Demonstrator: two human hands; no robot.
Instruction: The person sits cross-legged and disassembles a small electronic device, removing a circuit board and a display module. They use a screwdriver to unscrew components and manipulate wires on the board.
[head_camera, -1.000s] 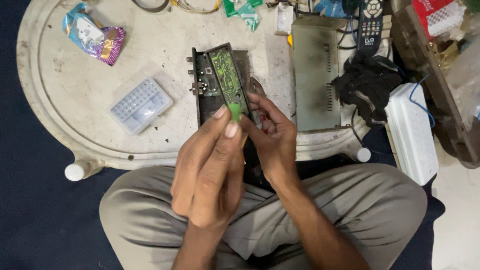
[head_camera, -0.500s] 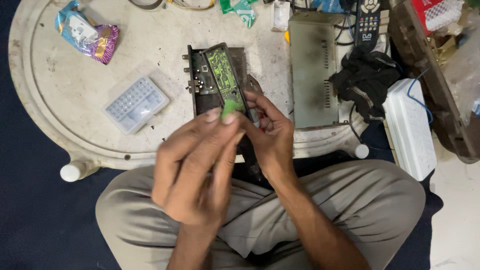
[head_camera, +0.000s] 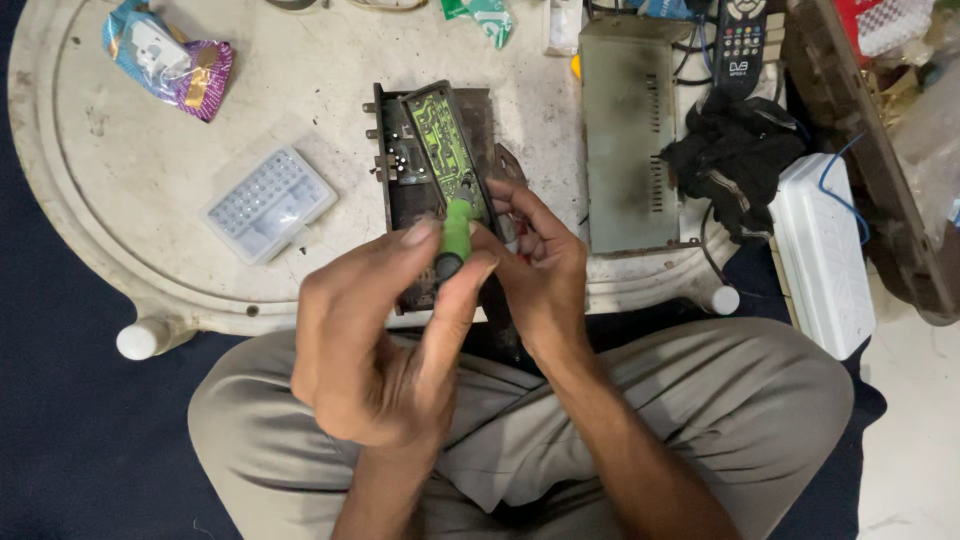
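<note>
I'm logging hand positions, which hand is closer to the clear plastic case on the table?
Left. The left hand is just below-right of the clear plastic case; the right hand is farther right, beyond the green-handled screwdriver.

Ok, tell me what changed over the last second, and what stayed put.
The left hand shifted a little lower and leftward while its fingers kept gripping the green-handled screwdriver, tip still on the green circuit board. The right hand stayed beside the opened device case, steadying it. The clear plastic box, grey metal cover and snack packet kept their places on the round table.
</note>
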